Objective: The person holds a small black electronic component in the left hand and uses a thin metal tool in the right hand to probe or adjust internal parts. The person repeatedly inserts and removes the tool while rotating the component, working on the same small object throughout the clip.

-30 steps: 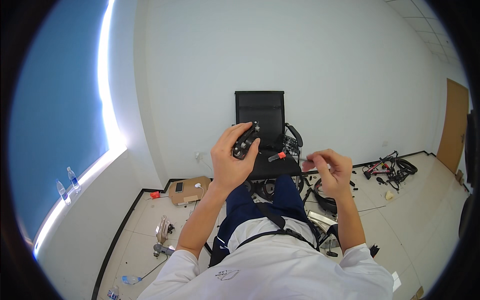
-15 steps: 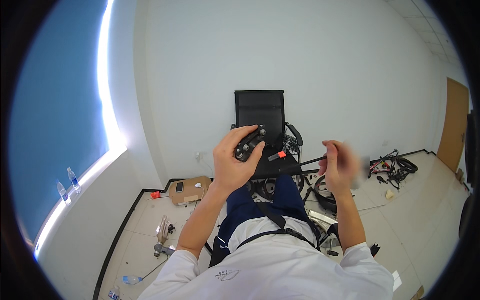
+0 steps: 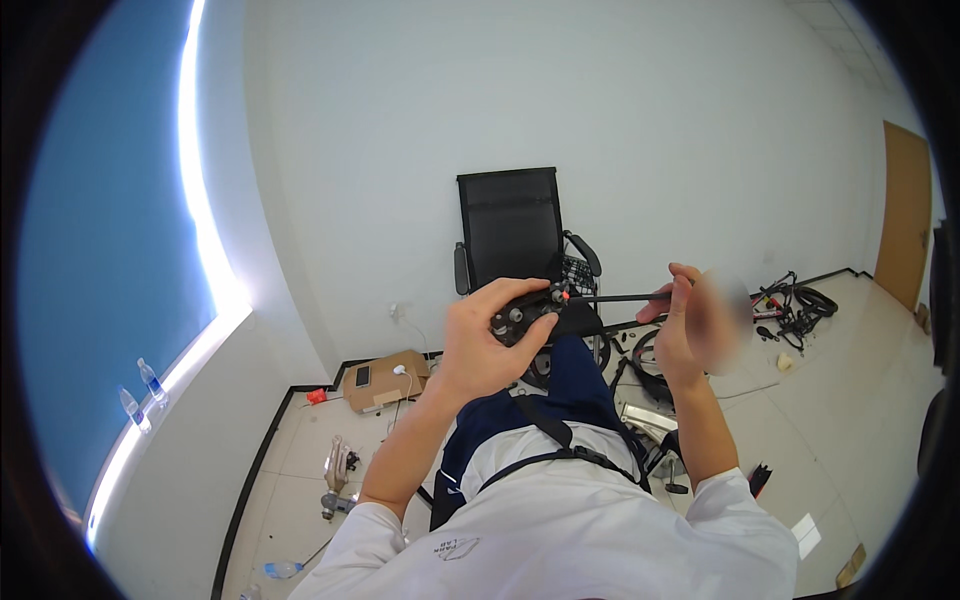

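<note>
My left hand is closed round a small black metal part with several round silver bolt heads, held up in front of the chair. Fingers curl over its top and the thumb presses its lower side. In my right hand, thumb and fingers pinch a long thin black rod-like tool. It points left, level, and its tip meets or nearly meets the right end of the part; contact is hard to tell. The outer side of the right hand is smeared, so the tool's far end is hidden.
A black office chair stands ahead against the wall. Cardboard with a phone lies at left on the floor. Bicycle parts and a wheel lie to the right. Bottles stand on the windowsill.
My left hand has moved right and slightly down with the black part. My right hand has levelled the rod-like tool and brought its tip up to the part. The view has shifted slightly.
</note>
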Available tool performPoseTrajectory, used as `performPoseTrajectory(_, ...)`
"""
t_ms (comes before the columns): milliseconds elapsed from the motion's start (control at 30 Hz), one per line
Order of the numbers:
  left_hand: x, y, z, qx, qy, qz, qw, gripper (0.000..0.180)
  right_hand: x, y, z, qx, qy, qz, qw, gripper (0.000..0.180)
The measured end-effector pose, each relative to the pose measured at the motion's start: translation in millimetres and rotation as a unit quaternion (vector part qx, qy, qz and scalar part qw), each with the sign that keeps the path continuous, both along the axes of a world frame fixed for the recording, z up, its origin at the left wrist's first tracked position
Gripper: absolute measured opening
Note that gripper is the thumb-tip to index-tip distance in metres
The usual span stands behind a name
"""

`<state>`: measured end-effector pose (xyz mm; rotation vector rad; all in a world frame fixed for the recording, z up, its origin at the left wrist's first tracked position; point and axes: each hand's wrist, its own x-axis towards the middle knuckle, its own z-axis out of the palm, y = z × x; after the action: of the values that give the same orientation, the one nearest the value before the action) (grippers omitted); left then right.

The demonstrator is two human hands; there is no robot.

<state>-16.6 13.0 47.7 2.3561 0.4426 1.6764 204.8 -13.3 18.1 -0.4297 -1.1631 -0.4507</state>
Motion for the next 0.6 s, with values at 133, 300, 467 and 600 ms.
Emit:
performPoseTrajectory(133, 3.2, 1.3, -2.0, 0.004, 0.007, -0.008, 1.000, 0.030, 2.0, 1.8, -0.1, -0.002, -0.007, 0.001, 1.000, 0.012)
performPoseTrajectory(300, 3.7, 0.3, -2.7, -0.007, 0.015, -0.008, 1.000, 0.030, 3.8, -0.3, -5.1, -0.001, -0.033, -0.061, 0.998, 0.012)
performPoseTrajectory(467, 3.9, 6.1, -5.4, -0.038, -0.016, 0.004, 0.999, 0.029, 5.2, -11.6, -2.4, 0.026, -0.182, -0.182, 0.966, 0.018)
performPoseTrajectory(600, -3.2, 16.3, -3.3, -0.021, -0.054, 0.036, 0.998, 0.028, -12.0, -10.4, -0.6, -0.039, -0.169, -0.035, 0.984, 0.014)
